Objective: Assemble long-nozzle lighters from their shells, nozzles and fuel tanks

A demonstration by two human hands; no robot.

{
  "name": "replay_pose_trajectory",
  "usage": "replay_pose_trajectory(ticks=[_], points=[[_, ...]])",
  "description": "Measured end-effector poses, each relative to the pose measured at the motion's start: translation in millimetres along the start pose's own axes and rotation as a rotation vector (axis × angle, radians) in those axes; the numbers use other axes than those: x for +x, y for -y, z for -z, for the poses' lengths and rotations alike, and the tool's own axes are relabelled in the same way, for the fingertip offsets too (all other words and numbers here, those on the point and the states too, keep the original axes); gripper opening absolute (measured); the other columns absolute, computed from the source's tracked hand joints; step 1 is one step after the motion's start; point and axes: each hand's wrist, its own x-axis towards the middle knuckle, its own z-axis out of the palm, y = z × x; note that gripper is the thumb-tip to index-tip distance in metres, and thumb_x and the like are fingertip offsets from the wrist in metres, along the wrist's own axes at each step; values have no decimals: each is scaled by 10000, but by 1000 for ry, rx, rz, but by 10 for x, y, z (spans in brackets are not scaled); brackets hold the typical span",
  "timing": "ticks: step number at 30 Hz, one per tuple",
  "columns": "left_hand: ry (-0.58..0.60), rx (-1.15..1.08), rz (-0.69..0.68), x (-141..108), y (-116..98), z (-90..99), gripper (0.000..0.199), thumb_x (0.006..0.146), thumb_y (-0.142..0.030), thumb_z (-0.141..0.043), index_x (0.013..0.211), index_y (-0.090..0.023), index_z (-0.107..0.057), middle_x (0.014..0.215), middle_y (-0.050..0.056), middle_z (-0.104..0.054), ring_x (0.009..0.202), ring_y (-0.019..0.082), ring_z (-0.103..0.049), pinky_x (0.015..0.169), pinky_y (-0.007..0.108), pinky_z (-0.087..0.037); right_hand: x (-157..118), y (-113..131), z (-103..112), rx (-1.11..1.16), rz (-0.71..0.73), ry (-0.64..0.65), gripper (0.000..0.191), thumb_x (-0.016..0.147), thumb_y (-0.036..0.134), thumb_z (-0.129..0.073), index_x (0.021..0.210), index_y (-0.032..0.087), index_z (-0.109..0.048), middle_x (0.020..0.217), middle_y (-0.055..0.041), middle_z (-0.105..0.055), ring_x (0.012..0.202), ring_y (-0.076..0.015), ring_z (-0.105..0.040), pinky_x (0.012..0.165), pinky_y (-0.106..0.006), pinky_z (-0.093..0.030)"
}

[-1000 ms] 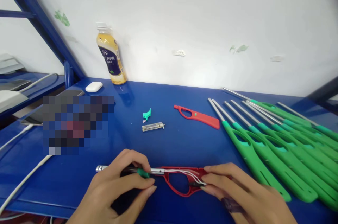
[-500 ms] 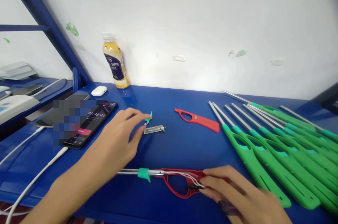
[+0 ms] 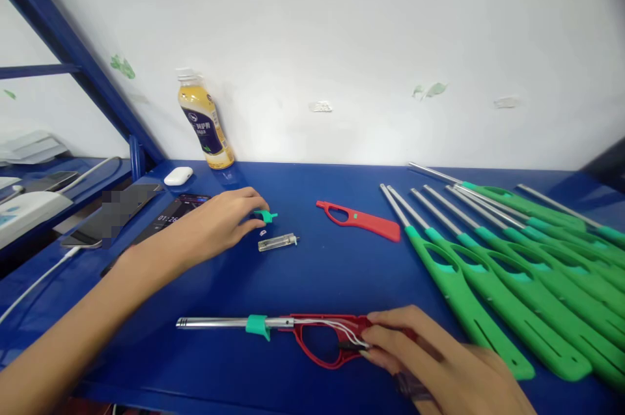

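My left hand [image 3: 233, 216] pinches a small teal plastic trigger [image 3: 265, 215] between thumb and fingertips, above the blue table. Just below it lie a tiny whitish part [image 3: 263, 232] and a clear fuel tank [image 3: 277, 242] with a metal end. My right hand [image 3: 424, 350] closes on the butt end of a red lighter handle half [image 3: 319, 360], open side up. White wires [image 3: 328, 323] run through that half to a black piece [image 3: 354, 345] at my fingertips. From its front extends a metal tube [image 3: 215, 323] with a teal collar [image 3: 257, 325] around it.
Another red handle half [image 3: 360, 221] lies farther back. Several green lighters [image 3: 481, 301] are lined up at the right. A yellow bottle [image 3: 205, 122], white earphone case [image 3: 178, 176] and phones [image 3: 114, 214] with cables stand or lie at the left, before the wall.
My left hand has drawn slightly up and left, and the trigger has turned to lie level. The metal tube's tip is now uncovered. My right hand keeps its hold.
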Motion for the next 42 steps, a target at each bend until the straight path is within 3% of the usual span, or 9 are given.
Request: replay_pose_trajectory(ticks=[4, 7, 11, 16, 25, 34, 42], points=[[-132, -20, -19, -214, -194, -12, 349, 1091, -442, -482, 1132, -215, -743, 1000, 57, -760, 901, 225, -729, 851, 363, -574, -20, -1, 8, 36, -6, 32, 431, 999, 74, -424, 1251, 305, -685, 1199, 31, -760, 607, -46, -740, 563, -116, -585], [-233, -50, -45, -455, -492, -48, 330, 1134, -367, -416, 1205, -242, -712, 1075, 34, -749, 924, 181, -733, 849, 304, -563, -18, 19, 29, 55, -24, 40, 446, 994, 57, -418, 1270, 304, -667, 1208, 36, -756, 686, -47, -771, 586, -98, -582], [-387, -112, -50, -792, -931, -199, 236, 1106, -262, -523, 1288, -303, -667, 1196, 19, -694, 995, 133, -719, 891, 217, -556, 10, 44, 66, 51, -23, 53, 456, 946, 22, -425, 1235, 289, -656, 1214, 36, -759, 782, -62, -797, 656, -93, -598], [-316, -48, -130, -981, -1232, -434, 428, 1014, -63, -453, 1327, -280, -649, 1066, 43, -691, 875, 148, -671, 731, 217, -563, 53, 52, 113, 38, -8, 52, 504, 891, -5, -409, 1234, 284, -638, 1209, 35, -763, 834, -72, -806, 653, -91, -595], [-298, -36, -178, -986, -1329, -636, 345, 1011, -74, -542, 1310, -208, -650, 974, 40, -689, 831, 181, -597, 699, 268, -558, 24, 28, 89, 48, -3, 44, 493, 917, 0, -428, 1254, 279, -657, 1211, 24, -766, 753, -54, -788, 657, -88, -588], [-289, -97, -149, -972, -1337, -661, 372, 991, -6, -545, 1269, -226, -656, 976, 15, -686, 833, 178, -566, 745, 288, -547, 41, 38, 111, 28, 37, 9, 354, 1061, 101, -426, 1250, 279, -666, 1229, 44, -776, 642, -45, -756, 645, -122, -596], [-317, -147, -106, -957, -1353, -701, 347, 1013, -44, -526, 1258, -252, -658, 981, 3, -685, 812, 167, -563, 712, 272, -543, 59, 39, 147, 37, 64, 13, 368, 1058, 96, -416, 1260, 282, -662, 1255, 54, -779, 823, -68, -807, 643, -128, -589]])
